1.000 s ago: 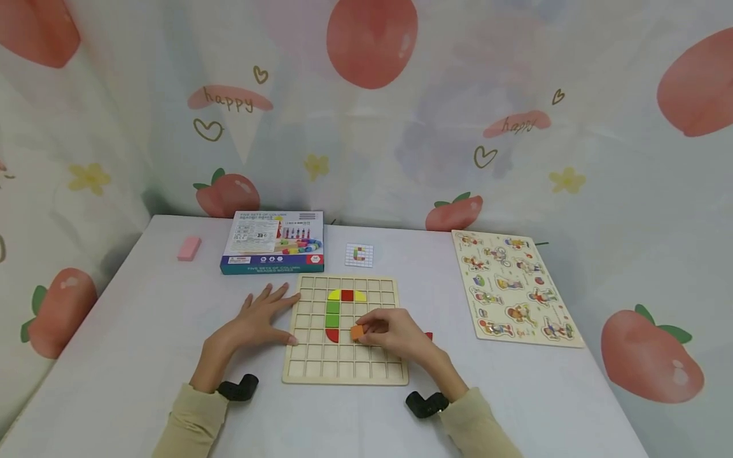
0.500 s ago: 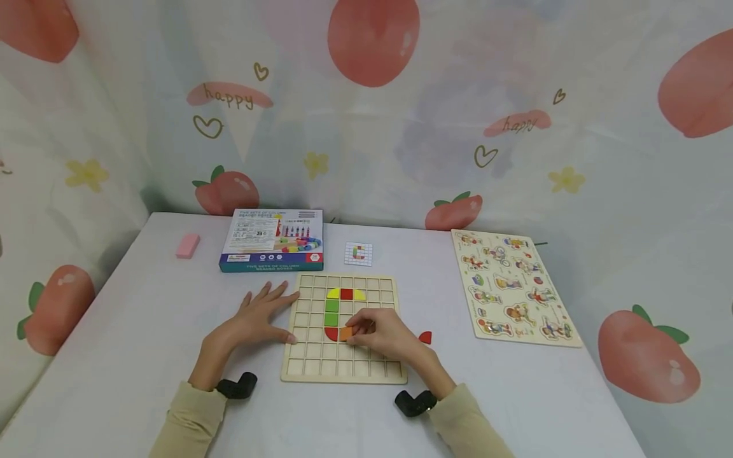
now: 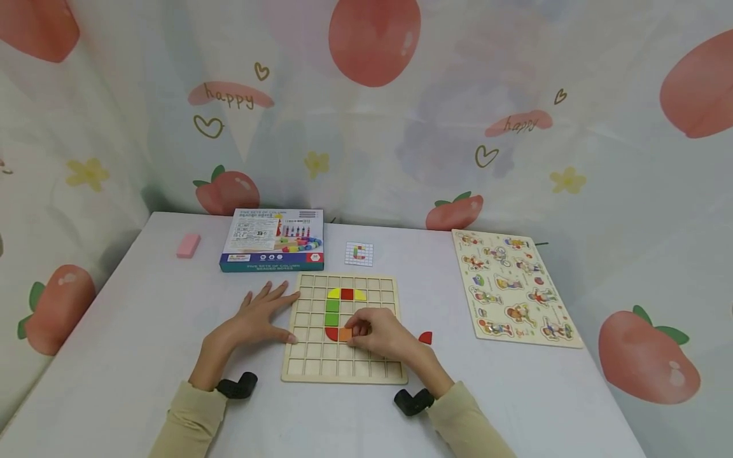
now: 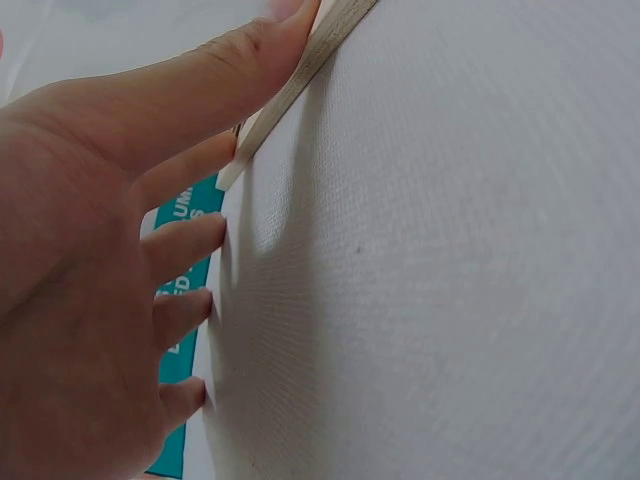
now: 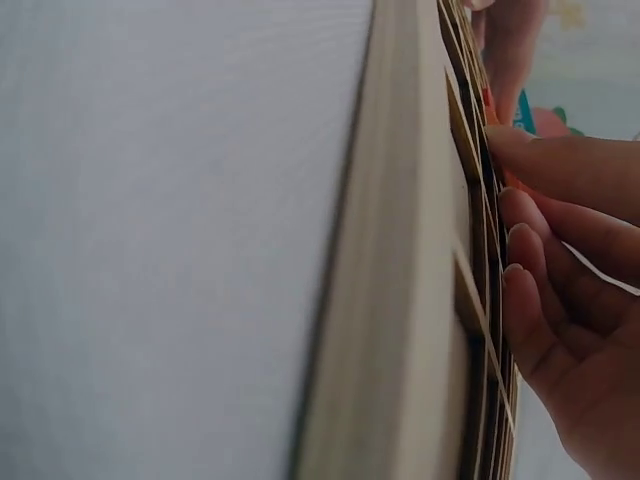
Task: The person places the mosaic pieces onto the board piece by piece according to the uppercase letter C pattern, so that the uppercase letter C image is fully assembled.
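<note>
A wooden grid board (image 3: 309, 370) lies flat in front of me. My left hand (image 3: 254, 324) spreads its fingers at the board's left side, thumb and index fingertip touching the edge. With thumb and fingers, my right hand (image 3: 385, 332) pinches an orange square block (image 3: 344, 334), which sits in or on a cell just right of a red quarter-round block (image 3: 331, 333). Two green blocks (image 3: 332, 313) run upward from there to a yellow block (image 3: 334, 294), a red square (image 3: 347, 294) and another yellow block (image 3: 359, 295). The right fingers partly hide the orange block.
A loose red quarter-round block (image 3: 425, 337) lies right of the board. Behind the board are a pattern card (image 3: 359, 254) and a toy box (image 3: 272, 240). A pink block (image 3: 188, 245) lies at the far left, a picture puzzle board (image 3: 515, 289) at the right.
My right hand has moved slightly left, bringing the orange block against the red quarter-round block and lower into the grid. The left hand stays put.
</note>
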Demonstrator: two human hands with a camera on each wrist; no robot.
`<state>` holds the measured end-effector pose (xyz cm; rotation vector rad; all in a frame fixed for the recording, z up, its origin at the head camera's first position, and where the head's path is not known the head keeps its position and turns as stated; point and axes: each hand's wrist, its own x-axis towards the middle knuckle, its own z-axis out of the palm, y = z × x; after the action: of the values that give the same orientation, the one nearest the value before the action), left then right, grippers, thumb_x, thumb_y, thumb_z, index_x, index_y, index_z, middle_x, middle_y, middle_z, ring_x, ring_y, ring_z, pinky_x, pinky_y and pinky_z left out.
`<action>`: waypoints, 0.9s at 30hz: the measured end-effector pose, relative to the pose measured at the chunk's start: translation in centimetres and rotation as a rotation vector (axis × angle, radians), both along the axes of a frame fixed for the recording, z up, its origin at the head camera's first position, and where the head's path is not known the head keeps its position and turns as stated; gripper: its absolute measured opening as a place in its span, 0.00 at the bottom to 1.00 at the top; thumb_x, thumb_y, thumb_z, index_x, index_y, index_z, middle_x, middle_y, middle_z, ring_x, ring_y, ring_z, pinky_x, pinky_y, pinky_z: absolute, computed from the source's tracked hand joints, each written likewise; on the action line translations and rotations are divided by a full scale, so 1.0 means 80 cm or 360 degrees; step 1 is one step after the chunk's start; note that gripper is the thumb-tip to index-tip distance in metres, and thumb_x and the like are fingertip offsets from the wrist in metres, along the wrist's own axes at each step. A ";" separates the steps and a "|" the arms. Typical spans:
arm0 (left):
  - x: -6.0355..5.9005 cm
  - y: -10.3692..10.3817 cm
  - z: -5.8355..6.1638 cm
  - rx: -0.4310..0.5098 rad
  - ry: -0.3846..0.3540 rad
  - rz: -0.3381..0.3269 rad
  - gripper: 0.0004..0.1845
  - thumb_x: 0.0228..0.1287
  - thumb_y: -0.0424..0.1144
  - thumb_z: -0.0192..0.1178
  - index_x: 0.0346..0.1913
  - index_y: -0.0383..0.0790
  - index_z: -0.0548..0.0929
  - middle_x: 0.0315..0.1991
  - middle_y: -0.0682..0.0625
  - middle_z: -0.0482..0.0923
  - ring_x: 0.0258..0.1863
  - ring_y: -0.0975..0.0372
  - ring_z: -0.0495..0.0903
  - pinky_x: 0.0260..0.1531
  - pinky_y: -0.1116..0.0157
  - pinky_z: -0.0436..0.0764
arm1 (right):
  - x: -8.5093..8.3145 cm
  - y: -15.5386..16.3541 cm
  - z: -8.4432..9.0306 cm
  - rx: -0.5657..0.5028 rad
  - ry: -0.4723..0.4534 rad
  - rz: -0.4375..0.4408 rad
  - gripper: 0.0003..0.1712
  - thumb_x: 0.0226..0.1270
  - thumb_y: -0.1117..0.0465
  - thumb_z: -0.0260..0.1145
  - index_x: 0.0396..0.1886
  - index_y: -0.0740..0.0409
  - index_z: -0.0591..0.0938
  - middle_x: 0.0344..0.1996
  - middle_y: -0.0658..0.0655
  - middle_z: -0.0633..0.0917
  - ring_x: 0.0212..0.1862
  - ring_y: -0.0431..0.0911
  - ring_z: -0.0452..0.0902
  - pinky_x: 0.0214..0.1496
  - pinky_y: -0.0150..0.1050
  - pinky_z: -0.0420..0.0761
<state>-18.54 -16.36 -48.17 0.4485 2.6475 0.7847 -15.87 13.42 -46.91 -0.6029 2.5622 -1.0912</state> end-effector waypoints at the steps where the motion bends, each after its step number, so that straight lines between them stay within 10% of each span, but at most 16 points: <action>1: 0.000 0.000 0.000 0.0001 -0.0001 0.0000 0.53 0.51 0.57 0.78 0.79 0.49 0.66 0.83 0.39 0.48 0.82 0.37 0.37 0.76 0.32 0.32 | 0.000 0.000 0.000 0.0014 0.0013 0.0007 0.11 0.63 0.63 0.76 0.44 0.56 0.87 0.28 0.46 0.81 0.34 0.41 0.75 0.35 0.28 0.78; 27: 0.002 0.001 0.003 0.0002 -0.0003 -0.0002 0.53 0.51 0.56 0.78 0.79 0.47 0.66 0.83 0.38 0.49 0.82 0.36 0.37 0.76 0.32 0.32 | 0.010 0.053 0.002 -0.0074 0.0028 -0.0038 0.11 0.65 0.64 0.74 0.47 0.53 0.89 0.39 0.47 0.87 0.39 0.41 0.80 0.43 0.29 0.82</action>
<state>-18.38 -16.32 -47.90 0.4497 2.6447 0.7858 -15.08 17.62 -46.75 -0.5970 2.5715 -1.1609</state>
